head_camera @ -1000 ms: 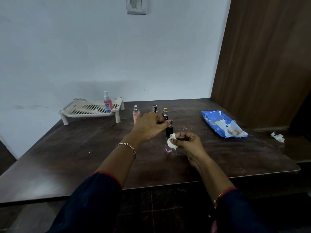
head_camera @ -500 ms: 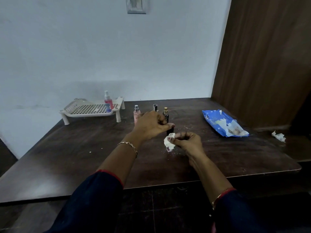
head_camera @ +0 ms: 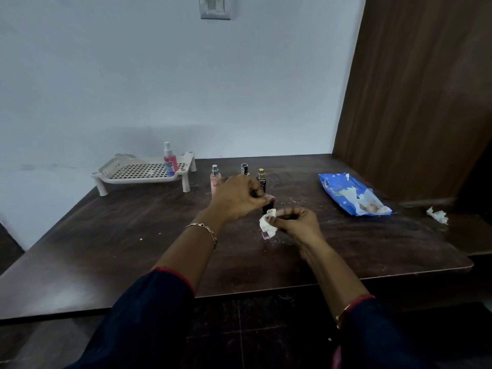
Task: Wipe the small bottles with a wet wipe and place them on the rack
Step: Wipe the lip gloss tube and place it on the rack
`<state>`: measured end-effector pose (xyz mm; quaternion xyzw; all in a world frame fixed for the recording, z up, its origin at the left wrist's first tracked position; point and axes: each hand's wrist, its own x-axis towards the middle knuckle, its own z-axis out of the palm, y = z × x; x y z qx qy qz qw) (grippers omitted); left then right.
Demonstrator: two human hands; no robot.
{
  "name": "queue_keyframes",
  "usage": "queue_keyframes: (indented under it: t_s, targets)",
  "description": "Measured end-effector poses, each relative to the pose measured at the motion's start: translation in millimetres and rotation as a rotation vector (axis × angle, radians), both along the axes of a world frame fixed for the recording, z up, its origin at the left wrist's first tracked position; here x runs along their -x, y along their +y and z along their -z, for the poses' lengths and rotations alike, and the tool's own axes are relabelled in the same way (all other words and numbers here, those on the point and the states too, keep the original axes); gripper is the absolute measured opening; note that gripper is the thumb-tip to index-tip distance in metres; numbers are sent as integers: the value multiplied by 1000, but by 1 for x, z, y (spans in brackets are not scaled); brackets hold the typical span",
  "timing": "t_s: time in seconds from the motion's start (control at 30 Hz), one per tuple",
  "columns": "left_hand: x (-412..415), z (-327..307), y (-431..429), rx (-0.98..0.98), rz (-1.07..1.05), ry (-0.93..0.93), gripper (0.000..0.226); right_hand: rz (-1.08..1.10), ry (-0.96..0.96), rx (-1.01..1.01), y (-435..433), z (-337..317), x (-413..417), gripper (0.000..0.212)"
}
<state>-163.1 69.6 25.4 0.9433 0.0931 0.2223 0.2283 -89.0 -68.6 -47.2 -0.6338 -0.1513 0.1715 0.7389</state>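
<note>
Nearest, mid worktop [head_camera: 106,249], both hands meet on one small bottle [head_camera: 265,235]. R hand [head_camera: 295,225] has its fingers curled round a white wipe [head_camera: 267,225] that is wrapped over the bottle's body. Only the pinkish base shows under the wipe, at or just above the worktop; can't tell which. L hand [head_camera: 239,198], at 10 o'clock from the R, has its fingers pinched narrow on the dark cap, so the bottle is held top and middle. Judgement: it's tiny and light, prob. glass, so stiff but breakable, and slick once wet. Best held cap in one hand and body in the other, as here. The narrow base looks tippy, esp. on a holed deck. At 12 o'clock past the hands, 3 more bottles stand upright in a row, partly hidden by the L hand: pink bottle [head_camera: 215,179], black-cap bottle [head_camera: 244,169], gold-cap bottle [head_camera: 261,175]. At 2 o'clock lies the blue pack [head_camera: 343,190], torn open w/ a wipe showing, and at 3 o'clock a crumpled scrap [head_camera: 438,215]. Farthest, at 10 o'clock by the wall, is the rack [head_camera: 138,173], w/ one red spray [head_camera: 169,161] upright near its right end, so most of the job is left.
</note>
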Motion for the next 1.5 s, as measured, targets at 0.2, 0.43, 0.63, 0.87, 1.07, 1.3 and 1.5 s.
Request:
queue_keyframes:
  t_s: [0.2,0.43,0.63,0.87,1.07,1.3,1.5]
  targets:
    - [2,-1,-1,23,6,22,29,100,-210,138,7,1,3,30]
    - [3,2,0,98,40,16,29,65,-435,523,-2,14,1,28]
    - [0,1,3,91,54,22,25,64,-467,227,-3,-21,-6,23]
    - [-3,4,4,109,62,13,24,2,-267,51,-7,1,-4,24]
    - [-2,5,4,111,62,14,25,67,-83,-106,-12,10,-10,26]
    - [-2,6,3,129,65,-18,25,-17,-190,-72,-1,3,-5,16]
    - [-3,8,6,146,99,-23,22,0,-294,323,-5,20,-1,24]
